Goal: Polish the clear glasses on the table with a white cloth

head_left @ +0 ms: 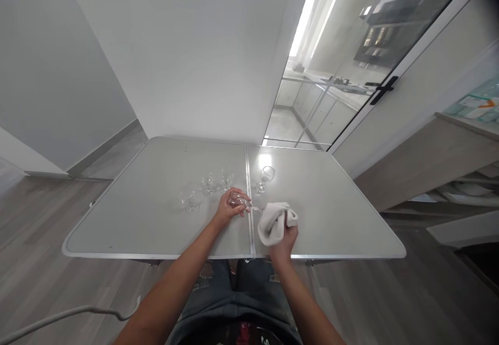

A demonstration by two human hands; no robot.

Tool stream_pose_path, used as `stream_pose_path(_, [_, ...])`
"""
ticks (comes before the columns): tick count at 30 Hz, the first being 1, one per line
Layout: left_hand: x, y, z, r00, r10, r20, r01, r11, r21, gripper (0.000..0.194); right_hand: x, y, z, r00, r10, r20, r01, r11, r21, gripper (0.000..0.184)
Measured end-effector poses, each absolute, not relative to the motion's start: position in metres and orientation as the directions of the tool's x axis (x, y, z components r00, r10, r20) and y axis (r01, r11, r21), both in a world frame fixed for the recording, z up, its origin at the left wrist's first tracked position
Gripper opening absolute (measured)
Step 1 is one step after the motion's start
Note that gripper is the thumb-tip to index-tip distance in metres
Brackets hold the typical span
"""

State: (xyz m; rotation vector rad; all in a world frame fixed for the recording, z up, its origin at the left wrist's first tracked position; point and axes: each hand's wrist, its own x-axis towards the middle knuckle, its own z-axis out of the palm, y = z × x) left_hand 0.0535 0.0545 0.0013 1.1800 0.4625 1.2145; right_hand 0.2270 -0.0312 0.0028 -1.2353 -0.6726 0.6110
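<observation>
My left hand [230, 207] is closed round the bowl of a clear stemmed glass [238, 199], which lies tilted on its side in the grip with its stem pointing right. In my right hand [287, 238] is a bunched white cloth [275, 223], close to the foot end of that stem. The cloth hides the foot of the glass and most of my right fingers. Beyond my hands, one stemmed glass [267, 174] stands upright just right of the table seam. Left of my left hand are three more clear glasses, among them one nearest me [191, 202].
The pale folding table [148, 220] has a metal edge and a centre seam [248, 178]. A white wall [195, 64] rises behind it. To the right are a glass door [323, 64] and a wooden shelf unit [413, 163]. A grey hose [78, 311] runs at lower left.
</observation>
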Motion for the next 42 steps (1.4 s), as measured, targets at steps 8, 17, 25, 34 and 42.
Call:
stream_pose_path(8, [0.056, 0.055, 0.007, 0.306, 0.914, 0.265, -0.461, -0.101, 0.882, 0.053, 0.282, -0.012, 0.002, 0.928, 0.371, -0.024, -0.085, 0.149, -0.985, 0.041])
stream_pose_path(17, [0.059, 0.052, 0.01, 0.311, 0.911, 0.27, -0.411, -0.127, 0.903, 0.052, 0.192, -0.035, 0.011, 0.669, 0.739, -0.086, -0.263, 0.128, -0.956, 0.056])
stream_pose_path(25, [0.057, 0.053, 0.008, 0.321, 0.91, 0.263, -0.44, -0.102, 0.892, 0.055, 0.194, -0.046, 0.011, 0.583, 0.798, 0.151, 0.018, 0.173, -0.985, 0.063])
stream_pose_path(34, [0.058, 0.053, 0.008, 0.268, 0.932, 0.242, -0.409, -0.118, 0.905, 0.054, 0.212, -0.043, 0.003, 0.45, 0.861, 0.236, 0.202, 0.159, -0.966, 0.048])
stream_pose_path(42, [0.058, 0.052, 0.008, 0.265, 0.931, 0.251, -0.289, -0.172, 0.942, 0.052, 0.205, -0.038, 0.027, -0.015, 0.874, 0.486, 0.713, 0.35, -0.607, 0.051])
